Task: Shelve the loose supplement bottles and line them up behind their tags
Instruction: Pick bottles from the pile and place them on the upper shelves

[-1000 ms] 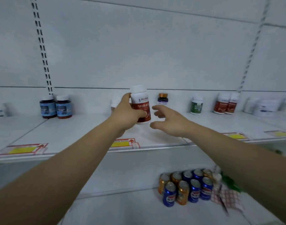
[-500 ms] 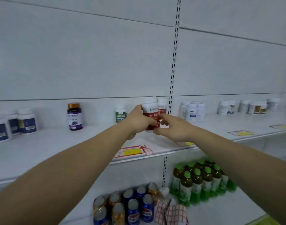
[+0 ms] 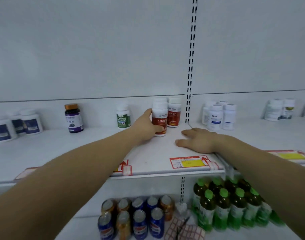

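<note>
Shop aisle: white metal shelf (image 3: 157, 153) hung on a slotted upright (image 3: 192, 54), price tags (image 3: 189, 162) along its front edge, supplement bottles (image 3: 215, 117) grouped at the back, soda cans (image 3: 139, 222) and green-capped drink bottles (image 3: 222, 210) stocked below.

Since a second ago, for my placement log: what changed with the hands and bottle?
The left hand carried the red-labelled white plastic bottle right, setting it on the white shelf before its matching bottles, still holding it. The right hand let go, now resting flat. Other bottles unmoved.

Red arrows point up on shelf-edge tags (image 3: 189, 162) in front of the red-labelled bottle (image 3: 159, 121). Pepsi roundels mark blue cans (image 3: 157, 226) below it. The bottle's lettering is too blurred to read.
</note>
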A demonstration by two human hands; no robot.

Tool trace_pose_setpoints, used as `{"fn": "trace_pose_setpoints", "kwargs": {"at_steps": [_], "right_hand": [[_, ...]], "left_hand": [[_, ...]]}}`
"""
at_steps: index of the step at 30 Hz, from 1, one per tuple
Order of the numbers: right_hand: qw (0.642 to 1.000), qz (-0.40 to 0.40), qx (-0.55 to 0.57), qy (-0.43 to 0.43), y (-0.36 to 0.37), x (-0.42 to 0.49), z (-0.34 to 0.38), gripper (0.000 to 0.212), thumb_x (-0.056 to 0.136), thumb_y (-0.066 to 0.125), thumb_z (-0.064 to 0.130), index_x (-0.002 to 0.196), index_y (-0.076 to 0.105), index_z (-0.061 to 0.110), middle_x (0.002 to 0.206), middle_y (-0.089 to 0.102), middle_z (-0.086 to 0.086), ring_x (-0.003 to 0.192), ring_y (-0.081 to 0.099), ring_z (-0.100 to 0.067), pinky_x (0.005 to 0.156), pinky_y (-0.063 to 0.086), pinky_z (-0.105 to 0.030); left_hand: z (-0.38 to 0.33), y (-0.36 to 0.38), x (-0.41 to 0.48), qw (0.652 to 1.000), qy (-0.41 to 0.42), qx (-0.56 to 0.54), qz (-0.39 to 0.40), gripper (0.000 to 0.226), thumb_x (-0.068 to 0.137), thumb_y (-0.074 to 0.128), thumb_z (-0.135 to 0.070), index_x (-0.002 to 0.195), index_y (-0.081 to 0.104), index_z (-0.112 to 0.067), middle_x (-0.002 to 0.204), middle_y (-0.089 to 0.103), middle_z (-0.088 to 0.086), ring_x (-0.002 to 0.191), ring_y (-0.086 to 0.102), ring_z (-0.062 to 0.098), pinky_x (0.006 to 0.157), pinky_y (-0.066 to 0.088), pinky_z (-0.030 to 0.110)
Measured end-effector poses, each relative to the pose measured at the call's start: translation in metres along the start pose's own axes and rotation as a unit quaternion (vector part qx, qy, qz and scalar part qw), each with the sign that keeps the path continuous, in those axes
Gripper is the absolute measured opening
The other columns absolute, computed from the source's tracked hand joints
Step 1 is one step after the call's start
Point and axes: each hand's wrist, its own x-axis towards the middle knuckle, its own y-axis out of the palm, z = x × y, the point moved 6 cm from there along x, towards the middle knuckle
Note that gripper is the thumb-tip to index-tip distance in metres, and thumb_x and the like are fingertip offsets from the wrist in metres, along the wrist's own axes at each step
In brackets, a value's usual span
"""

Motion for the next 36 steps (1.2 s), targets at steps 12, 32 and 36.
{"fn": "trace_pose_setpoints", "kwargs": {"at_steps": [12,32,36], "right_hand": [[1.0,-0.015,0.0,-0.008,0.003,0.003,-0.005,0.085,0.079,0.027,0.083,0.149,0.021,0.036,0.159,0.017,-0.002,0.144,0.017,-0.027,0.113,0.014,-0.052],[0.969,-0.056,0.025,-0.241,-0.002,-0.089,0.354,0.069,0.089,0.05,0.058,0.146,0.034,0.023,0.152,0.034,-0.003,0.135,0.037,-0.023,0.103,0.033,-0.034],[0.942,-0.044,0.014,-0.332,0.03,-0.14,0.49,0.067,0.091,0.05,0.055,0.146,0.034,0.021,0.151,0.036,-0.006,0.133,0.038,-0.025,0.104,0.035,-0.035]], "left_hand": [[0.002,0.014,0.026,0.998,-0.041,0.038,-0.012,0.077,0.081,0.073,-0.025,0.142,0.027,-0.016,0.136,0.052,0.008,0.119,0.052,0.024,0.097,0.039,0.032],[0.113,-0.246,-0.262,0.926,-0.091,0.367,-0.006,0.061,0.089,0.053,-0.052,0.142,0.035,-0.028,0.149,0.036,-0.001,0.131,0.04,0.019,0.103,0.031,0.029],[0.18,-0.315,-0.359,0.922,-0.17,0.347,-0.021,0.06,0.089,0.055,-0.049,0.142,0.034,-0.028,0.148,0.037,-0.002,0.128,0.042,0.018,0.103,0.032,0.028]]}}
